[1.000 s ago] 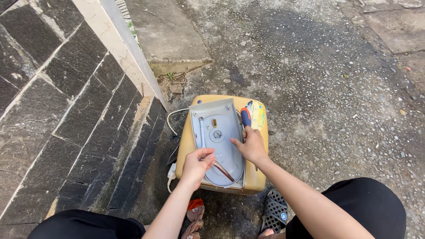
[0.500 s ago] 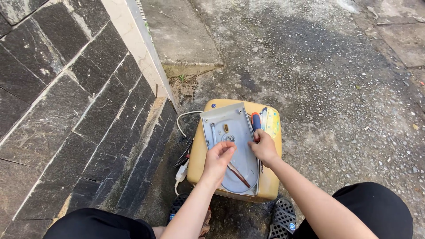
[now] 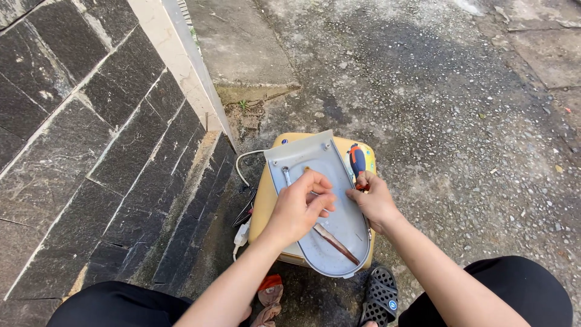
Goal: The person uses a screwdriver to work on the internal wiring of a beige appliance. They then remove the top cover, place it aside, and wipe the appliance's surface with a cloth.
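Two hands meet over a grey oval panel (image 3: 330, 224) lying on a yellow case (image 3: 266, 206) at lower centre. Left hand (image 3: 299, 209) has fingers pinched together above the panel; right hand (image 3: 375, 200) has fingers clamped on a red-and-blue screwdriver (image 3: 357, 160).

Packages, signs, screens: none visible.
Label: small round blue mark (image 3: 393, 304) on the black sandal's (image 3: 379, 297) strap, bottom centre.
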